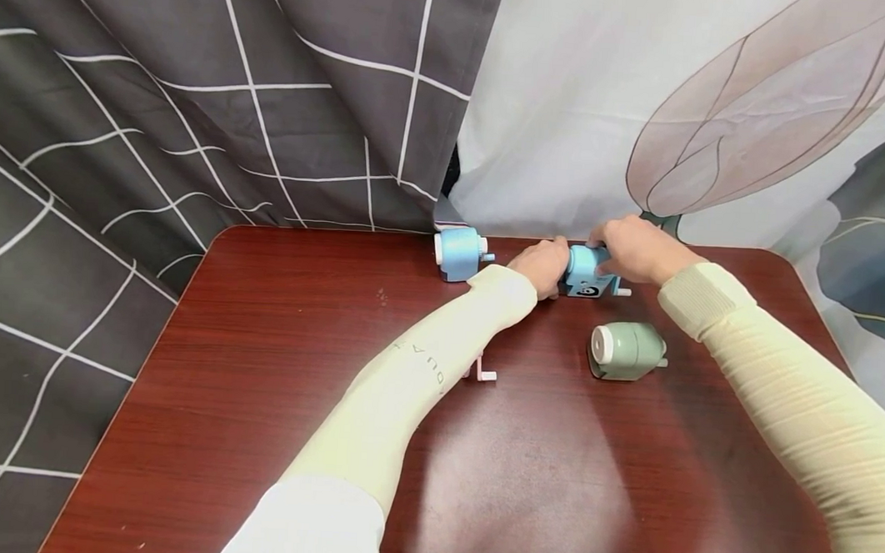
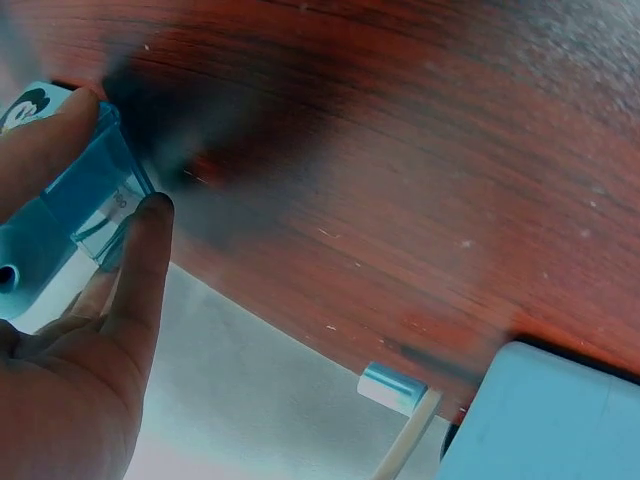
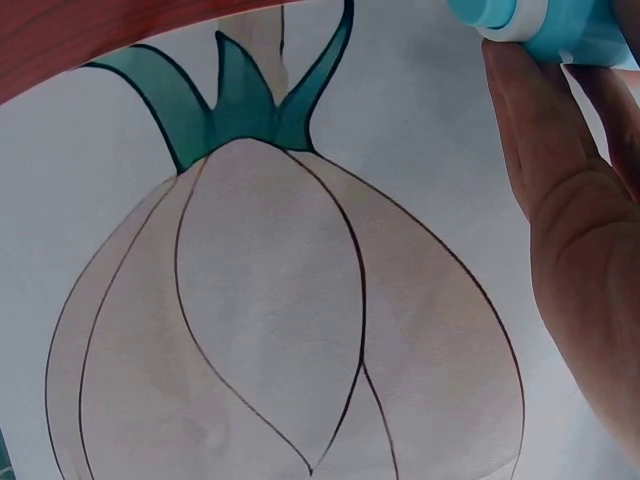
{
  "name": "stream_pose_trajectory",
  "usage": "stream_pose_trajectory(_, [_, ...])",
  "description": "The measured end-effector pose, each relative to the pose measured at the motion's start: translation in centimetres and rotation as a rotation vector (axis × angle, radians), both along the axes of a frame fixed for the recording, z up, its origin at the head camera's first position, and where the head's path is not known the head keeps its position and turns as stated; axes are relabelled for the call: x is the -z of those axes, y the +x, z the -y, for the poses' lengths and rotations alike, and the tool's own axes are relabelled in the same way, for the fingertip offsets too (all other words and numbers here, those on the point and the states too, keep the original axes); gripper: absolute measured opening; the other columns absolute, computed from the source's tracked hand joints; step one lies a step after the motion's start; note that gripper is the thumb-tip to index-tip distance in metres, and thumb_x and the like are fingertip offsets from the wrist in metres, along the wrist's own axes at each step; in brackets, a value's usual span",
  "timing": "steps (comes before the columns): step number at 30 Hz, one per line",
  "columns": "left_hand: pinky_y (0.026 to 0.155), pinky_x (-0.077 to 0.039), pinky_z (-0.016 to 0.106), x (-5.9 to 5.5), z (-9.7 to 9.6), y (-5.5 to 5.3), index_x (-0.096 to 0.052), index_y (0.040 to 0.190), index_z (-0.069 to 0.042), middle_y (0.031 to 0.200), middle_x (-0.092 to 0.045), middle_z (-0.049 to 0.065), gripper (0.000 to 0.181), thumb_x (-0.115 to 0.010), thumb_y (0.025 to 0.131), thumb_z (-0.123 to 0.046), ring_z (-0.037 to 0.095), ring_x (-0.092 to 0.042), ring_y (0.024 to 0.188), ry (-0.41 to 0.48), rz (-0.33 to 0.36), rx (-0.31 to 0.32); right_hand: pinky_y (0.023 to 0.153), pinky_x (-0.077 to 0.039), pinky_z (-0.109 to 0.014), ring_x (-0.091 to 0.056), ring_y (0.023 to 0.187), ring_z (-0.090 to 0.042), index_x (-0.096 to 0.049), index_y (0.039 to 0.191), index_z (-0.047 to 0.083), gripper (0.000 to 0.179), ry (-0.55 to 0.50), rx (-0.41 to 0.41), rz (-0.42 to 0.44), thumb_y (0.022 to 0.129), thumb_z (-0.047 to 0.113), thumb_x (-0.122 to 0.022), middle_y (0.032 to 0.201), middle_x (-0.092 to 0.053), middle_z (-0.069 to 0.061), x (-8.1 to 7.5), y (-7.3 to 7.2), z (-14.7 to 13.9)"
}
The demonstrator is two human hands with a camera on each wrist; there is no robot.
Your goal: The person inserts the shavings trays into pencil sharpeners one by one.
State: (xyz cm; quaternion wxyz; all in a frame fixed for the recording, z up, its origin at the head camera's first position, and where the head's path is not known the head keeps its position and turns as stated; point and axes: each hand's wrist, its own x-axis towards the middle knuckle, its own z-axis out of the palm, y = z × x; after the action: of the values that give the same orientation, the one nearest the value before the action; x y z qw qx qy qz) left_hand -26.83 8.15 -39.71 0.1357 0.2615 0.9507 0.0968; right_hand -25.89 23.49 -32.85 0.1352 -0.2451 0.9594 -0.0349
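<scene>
A light blue hand-crank pencil sharpener [image 1: 583, 275] with a panda print stands near the table's far edge, between both hands. My left hand [image 1: 542, 267] is on its left side; in the left wrist view, thumb and fingers pinch the clear blue shavings drawer [image 2: 100, 190] at that end. From above and behind, my right hand [image 1: 639, 249] grips the sharpener's body near the crank. Part of the turquoise body and its white ring [image 3: 530, 20] shows at the top of the right wrist view. How far the drawer stands out cannot be told.
Left of the hands stands a blue sharpener [image 1: 460, 254]. A green sharpener [image 1: 634, 352] sits nearer, in front of the right hand. A pink crank [image 1: 486, 375] pokes out beside the left sleeve, which hides the rest. Curtains [image 1: 554, 149] hang behind the table's far edge.
</scene>
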Motion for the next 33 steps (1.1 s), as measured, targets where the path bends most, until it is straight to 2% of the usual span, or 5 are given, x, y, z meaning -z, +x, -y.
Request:
stream_pose_trajectory(7, [0.082, -0.051, 0.023, 0.06, -0.19, -0.03, -0.044, 0.134, -0.003, 0.118, -0.06, 0.007, 0.061, -0.079, 0.088, -0.022, 0.018, -0.065, 0.103, 0.005, 0.004, -0.011, 0.081, -0.054, -0.054, -0.065, 0.098, -0.042, -0.065, 0.117, -0.01, 0.039, 0.008, -0.008, -0.005, 0.085, 0.006, -0.079, 0.112, -0.066, -0.029, 0.05, 0.07, 0.03])
stream_pose_trajectory(18, [0.084, -0.051, 0.023, 0.08, -0.05, -0.15, -0.049, 0.132, -0.003, 0.12, -0.057, 0.006, 0.058, -0.08, 0.087, -0.022, 0.018, -0.063, 0.104, 0.009, -0.013, 0.007, 0.079, -0.054, -0.052, -0.066, 0.096, -0.041, -0.066, 0.115, -0.009, 0.037, 0.01, -0.02, -0.014, 0.084, 0.005, -0.08, 0.109, -0.067, -0.028, -0.06, 0.13, 0.2])
stream_pose_trajectory(33, [0.084, -0.051, 0.024, 0.31, -0.39, -0.55, -0.049, 0.131, -0.006, 0.117, -0.058, 0.005, 0.059, -0.081, 0.086, -0.025, 0.018, -0.063, 0.103, 0.025, 0.023, -0.041, 0.079, -0.055, -0.052, -0.066, 0.095, -0.04, -0.066, 0.114, -0.009, 0.037, 0.017, -0.034, -0.016, 0.083, 0.005, -0.081, 0.107, -0.067, -0.027, -0.2, 0.05, 0.26])
